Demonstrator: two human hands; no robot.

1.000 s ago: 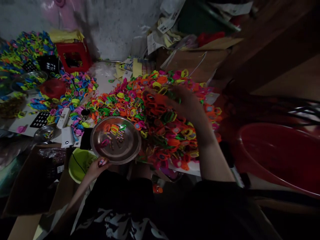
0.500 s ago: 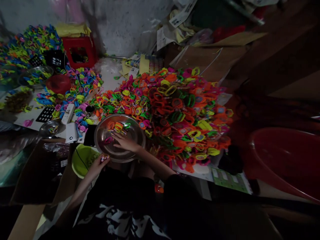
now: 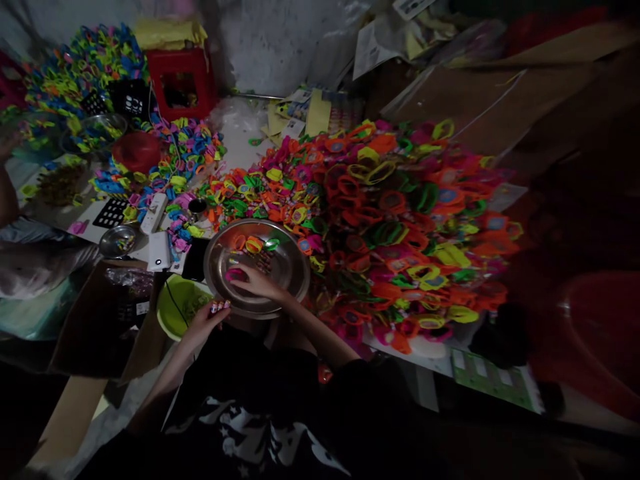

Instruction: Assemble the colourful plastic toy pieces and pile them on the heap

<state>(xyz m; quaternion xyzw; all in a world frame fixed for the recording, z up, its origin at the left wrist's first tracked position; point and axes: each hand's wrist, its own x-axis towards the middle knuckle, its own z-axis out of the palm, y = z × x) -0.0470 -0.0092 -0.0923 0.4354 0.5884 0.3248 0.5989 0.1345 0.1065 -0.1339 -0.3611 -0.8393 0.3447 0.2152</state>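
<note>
A round metal bowl [image 3: 295, 293] stands at the table's front edge. Inside it lie an orange toy watch [image 3: 254, 245], a green one [image 3: 272, 245] and some small striped pieces. Over the bowl, my right hand [image 3: 257, 281] has its fingers closed on a pink toy watch [image 3: 234, 274]. My left hand [image 3: 207, 318] is just outside the bowl's lower left rim, closed around several small striped pieces [image 3: 220, 306]. Beneath it and to the left sits a lime green basin [image 3: 170, 307].
A tall heap of colourful toy watches [image 3: 390, 227] rises right of the bowl. Left are a white power bank [image 3: 159, 251], a small metal dish [image 3: 117, 241] and a cardboard box [image 3: 85, 333]. A person's arm [image 3: 6, 193] shows at the far left, a red basin [image 3: 605, 333] at the right.
The view has shifted, so the scene sits further right. My right hand, spread over the bowl before, has closed on the pink watch. My left hand still holds its striped pieces.
</note>
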